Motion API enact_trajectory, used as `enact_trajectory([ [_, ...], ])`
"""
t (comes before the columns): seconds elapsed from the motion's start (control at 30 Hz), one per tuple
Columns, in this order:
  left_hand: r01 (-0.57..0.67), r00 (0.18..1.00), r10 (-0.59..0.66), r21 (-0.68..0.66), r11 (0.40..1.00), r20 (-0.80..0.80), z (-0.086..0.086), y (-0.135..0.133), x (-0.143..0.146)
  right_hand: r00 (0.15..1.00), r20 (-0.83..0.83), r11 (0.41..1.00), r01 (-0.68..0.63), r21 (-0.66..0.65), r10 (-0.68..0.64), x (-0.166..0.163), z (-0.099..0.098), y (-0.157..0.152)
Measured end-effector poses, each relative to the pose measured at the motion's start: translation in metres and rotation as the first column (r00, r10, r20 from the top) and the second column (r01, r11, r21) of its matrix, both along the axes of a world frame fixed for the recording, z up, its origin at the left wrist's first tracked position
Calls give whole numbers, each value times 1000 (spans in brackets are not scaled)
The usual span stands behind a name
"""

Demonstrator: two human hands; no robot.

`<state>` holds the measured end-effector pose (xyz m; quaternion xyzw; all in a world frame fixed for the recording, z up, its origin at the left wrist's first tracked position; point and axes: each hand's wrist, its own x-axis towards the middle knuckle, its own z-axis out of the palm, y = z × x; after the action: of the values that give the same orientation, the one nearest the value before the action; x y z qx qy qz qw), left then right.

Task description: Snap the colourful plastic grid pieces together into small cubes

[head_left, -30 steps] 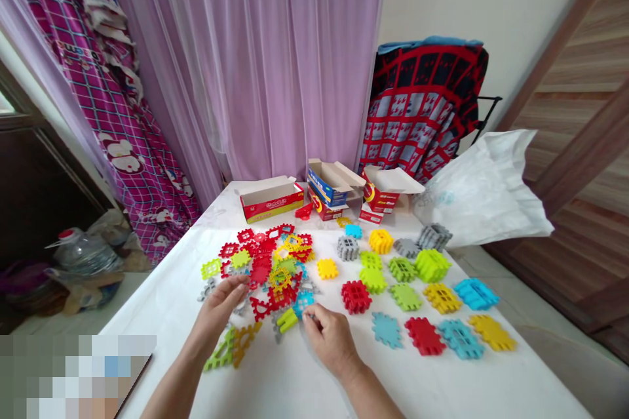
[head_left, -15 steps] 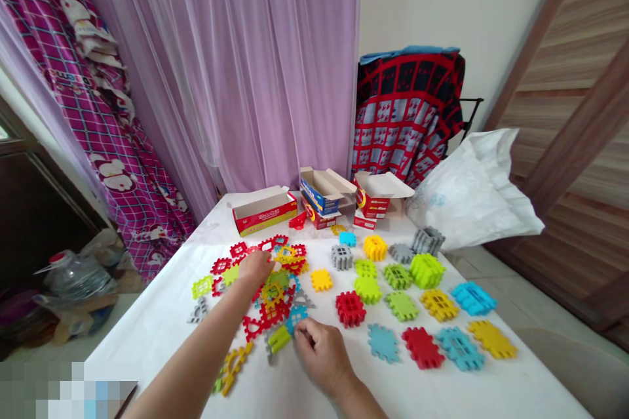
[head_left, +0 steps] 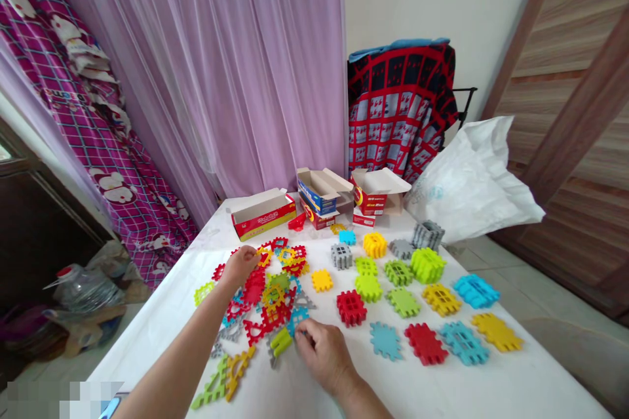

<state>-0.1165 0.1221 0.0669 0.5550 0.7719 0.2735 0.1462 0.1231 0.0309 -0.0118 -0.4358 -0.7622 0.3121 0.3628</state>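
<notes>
Over the far left of a mixed pile of plastic interlocking blocks, my left hand (head_left: 242, 264) is closed, its fingertips on a yellow open-framed block (head_left: 264, 257). Red blocks (head_left: 254, 289) lie just below it. My right hand (head_left: 325, 353) rests at the near right of the pile with its fingers curled; whatever they hold, if anything, is hidden. Its fingertips are beside a blue window block (head_left: 297, 319) and a lime green block (head_left: 282, 341). Nearer the front edge lie a green triangular block (head_left: 212, 385) and a yellow arched block (head_left: 240, 372).
Right of the pile, blocks stand grouped by colour and shape, among them a red stack (head_left: 351, 308), a lime stack (head_left: 427, 265) and a blue stack (head_left: 476, 291). Open cardboard boxes (head_left: 264, 217) line the back of the white table (head_left: 162, 334). A white sack (head_left: 466, 183) is at the right.
My left hand has moved slightly left, with the yellow block now showing at its fingertips. The right hand has stayed in place. The view has shifted a little, showing more of the green triangular block.
</notes>
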Motion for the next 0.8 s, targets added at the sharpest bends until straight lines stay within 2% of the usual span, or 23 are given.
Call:
enact_trajectory([
  [0.1, 40, 982, -58, 100, 994, 180, -8, -28, 9, 998, -61, 1000, 7, -4, -8, 0, 0, 1],
  [0.2, 72, 955, -130, 218, 973, 267, -19, -68, 29, 981, -191, 997, 11, -74, -25, 1, 0, 4],
  [0.23, 81, 952, -170, 328, 941, 253, -23, -81, 36, 967, -253, 992, 4, -122, -35, 1, 0, 5],
  [0.3, 165, 961, -242, 425, 890, 131, -29, -105, 49, 919, -389, 970, -31, -241, -67, 1, 2, 6],
  [0.4, 270, 956, -291, 445, 854, -22, -36, -128, 63, 832, -544, 919, -123, -375, -110, -2, 6, 7],
  [0.53, 323, 942, -328, 440, 838, -66, -43, -139, 70, 763, -635, 872, -222, -436, -123, -7, 11, 5],
  [0.63, 243, 959, -282, 469, 849, 13, -45, -142, 71, 750, -648, 864, -231, -448, -135, -9, 11, 4],
  [0.7, 108, 959, -211, 443, 890, 189, -45, -144, 71, 754, -643, 872, -216, -439, -137, -9, 9, 4],
  [0.8, -42, 868, -80, 233, 971, 490, -41, -147, 72, 770, -626, 888, -196, -416, -123, -8, 6, 5],
])
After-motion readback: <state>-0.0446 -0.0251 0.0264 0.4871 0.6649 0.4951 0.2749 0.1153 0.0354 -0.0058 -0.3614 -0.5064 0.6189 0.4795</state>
